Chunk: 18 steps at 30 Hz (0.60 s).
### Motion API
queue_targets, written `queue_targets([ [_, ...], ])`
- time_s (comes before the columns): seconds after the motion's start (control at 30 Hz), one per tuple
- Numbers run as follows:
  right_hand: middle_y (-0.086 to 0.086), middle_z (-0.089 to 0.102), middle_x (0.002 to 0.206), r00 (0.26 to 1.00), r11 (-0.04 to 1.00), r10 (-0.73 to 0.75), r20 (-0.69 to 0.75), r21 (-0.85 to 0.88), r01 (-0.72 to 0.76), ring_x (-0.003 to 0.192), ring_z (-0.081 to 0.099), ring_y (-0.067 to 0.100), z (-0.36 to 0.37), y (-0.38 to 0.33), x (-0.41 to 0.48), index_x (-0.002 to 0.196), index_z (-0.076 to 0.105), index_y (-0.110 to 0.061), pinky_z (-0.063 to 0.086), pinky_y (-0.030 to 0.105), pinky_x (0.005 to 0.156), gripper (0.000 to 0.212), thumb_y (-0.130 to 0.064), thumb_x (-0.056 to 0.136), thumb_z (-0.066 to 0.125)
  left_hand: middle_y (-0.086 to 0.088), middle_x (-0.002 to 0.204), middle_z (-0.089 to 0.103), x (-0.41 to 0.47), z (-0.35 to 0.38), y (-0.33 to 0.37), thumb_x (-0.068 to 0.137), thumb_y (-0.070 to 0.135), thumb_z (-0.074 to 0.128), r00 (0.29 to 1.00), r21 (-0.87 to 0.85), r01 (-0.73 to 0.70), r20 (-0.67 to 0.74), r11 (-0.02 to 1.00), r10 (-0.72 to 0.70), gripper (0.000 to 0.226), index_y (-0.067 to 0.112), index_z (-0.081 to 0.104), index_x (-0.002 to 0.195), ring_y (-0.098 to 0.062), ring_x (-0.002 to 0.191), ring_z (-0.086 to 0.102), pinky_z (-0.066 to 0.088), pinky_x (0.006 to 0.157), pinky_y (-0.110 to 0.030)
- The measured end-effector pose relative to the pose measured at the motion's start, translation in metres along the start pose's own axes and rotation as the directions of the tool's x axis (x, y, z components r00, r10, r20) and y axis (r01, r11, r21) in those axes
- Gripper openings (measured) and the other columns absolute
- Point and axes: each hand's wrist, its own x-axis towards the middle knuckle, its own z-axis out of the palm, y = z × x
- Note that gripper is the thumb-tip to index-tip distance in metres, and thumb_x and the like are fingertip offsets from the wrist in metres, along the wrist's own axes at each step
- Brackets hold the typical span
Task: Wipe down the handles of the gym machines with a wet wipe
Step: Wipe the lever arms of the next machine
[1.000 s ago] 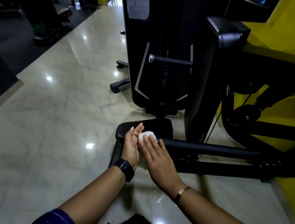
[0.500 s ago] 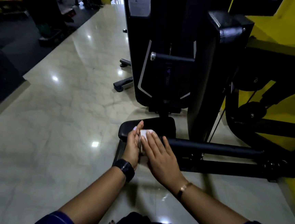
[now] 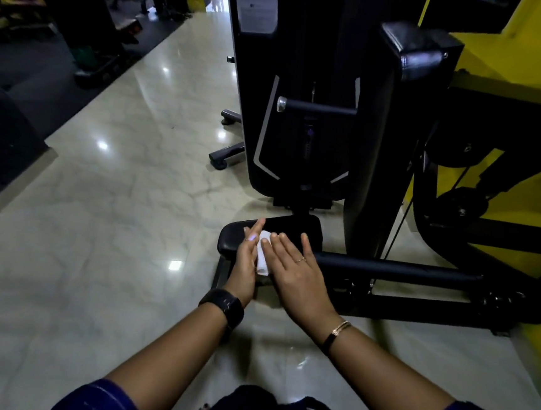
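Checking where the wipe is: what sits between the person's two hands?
In the head view, the white wet wipe sits between the left hand and the right hand, both with straight fingers, at the machine's black pad.

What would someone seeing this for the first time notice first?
Low in the centre, the left hand and right hand press a white wipe between them, just over a black pad near the floor. Behind rises a dark weight tower with a chrome-tipped handle across it, and a bright yellow frame fills the right side.
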Motion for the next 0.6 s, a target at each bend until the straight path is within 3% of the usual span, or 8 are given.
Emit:
queue_targets([
  [0.1,0.013,0.062,0.128,0.995,0.989,-0.036,-0.094,0.138,0.049,0.121,0.057,0.026,-0.008,0.013,-0.011,0.127,0.06,-0.006,0.027,0.047,0.111,0.047,-0.006,0.08,0.065,-0.009,0.156,0.032,-0.004,0.0,0.003,0.102,0.034,0.026,1.0,0.047,-0.005,0.016,0.999,0.004,0.043,0.029,0.044,0.141,-0.018,0.141,0.035,0.037,0.109,-0.023],
  [0.2,0.003,0.067,0.119,0.964,0.864,0.255,-0.077,0.466,-0.191,0.107,0.061,0.012,-0.035,0.013,-0.012,0.126,0.061,-0.01,0.04,0.027,0.101,0.042,-0.005,0.085,0.055,-0.003,0.159,0.026,-0.005,0.002,0.005,0.096,0.042,0.029,0.998,0.082,-0.053,0.025,0.995,0.051,0.051,0.025,0.042,0.142,-0.009,0.146,0.021,0.029,0.106,-0.014],
  [0.3,-0.006,0.066,0.104,0.783,0.406,0.585,0.21,0.76,-0.508,0.095,0.06,0.007,-0.054,0.017,0.001,0.121,0.061,-0.012,0.045,0.011,0.08,0.031,-0.003,0.094,0.05,0.001,0.16,0.024,-0.001,0.003,0.007,0.085,0.052,0.03,0.994,0.175,-0.106,0.045,0.979,0.099,0.048,0.041,0.052,0.127,-0.004,0.148,0.009,0.013,0.12,-0.031],
  [0.37,0.005,0.068,0.102,0.651,-0.012,0.621,0.436,0.836,-0.548,0.096,0.065,0.022,-0.059,0.022,0.014,0.115,0.059,-0.006,0.054,0.025,0.079,0.026,0.001,0.094,0.048,0.011,0.149,0.039,0.002,0.006,0.011,0.086,0.046,0.028,0.995,0.239,-0.1,0.051,0.966,0.091,0.051,0.035,0.054,0.128,-0.003,0.147,0.009,0.011,0.12,-0.031],
  [0.43,0.014,0.068,0.098,0.592,-0.367,0.533,0.604,0.796,-0.482,0.086,0.069,0.025,-0.066,0.023,0.023,0.112,0.057,-0.001,0.058,0.029,0.067,0.033,0.014,0.09,0.039,0.021,0.127,0.056,0.006,0.009,0.019,0.084,0.044,0.032,0.992,0.285,-0.115,0.078,0.951,0.097,0.052,0.028,0.058,0.127,-0.011,0.147,0.02,0.016,0.121,-0.038],
  [0.5,0.014,0.069,0.093,0.594,-0.493,0.456,0.663,0.744,-0.452,0.078,0.07,0.021,-0.071,0.022,0.027,0.105,0.058,-0.004,0.058,0.025,0.061,0.041,0.022,0.086,0.032,0.011,0.117,0.067,0.013,0.008,0.026,0.085,0.041,0.042,0.993,0.284,-0.088,0.099,0.955,0.062,0.043,0.028,0.065,0.118,-0.016,0.133,0.047,0.033,0.114,-0.044],
  [0.57,0.012,0.069,0.093,0.594,-0.496,0.444,0.671,0.736,-0.461,0.076,0.071,0.018,-0.07,0.023,0.031,0.103,0.058,-0.009,0.056,0.023,0.06,0.045,0.022,0.085,0.032,0.003,0.098,0.073,0.02,0.008,0.034,0.095,0.021,0.047,0.993,0.227,-0.028,0.119,0.974,0.001,0.034,0.018,0.064,0.125,-0.01,0.094,0.068,0.055,0.083,-0.03],
  [0.6,0.011,0.069,0.094,0.59,-0.488,0.453,0.668,0.74,-0.463,0.077,0.071,0.017,-0.071,0.023,0.033,0.107,0.057,-0.011,0.056,0.022,0.059,0.045,0.021,0.085,0.033,0.003,0.09,0.071,0.022,0.009,0.039,0.098,0.009,0.045,0.989,0.208,-0.018,0.147,0.978,-0.013,0.035,0.013,0.061,0.128,-0.005,0.076,0.067,0.055,0.065,-0.021],
])
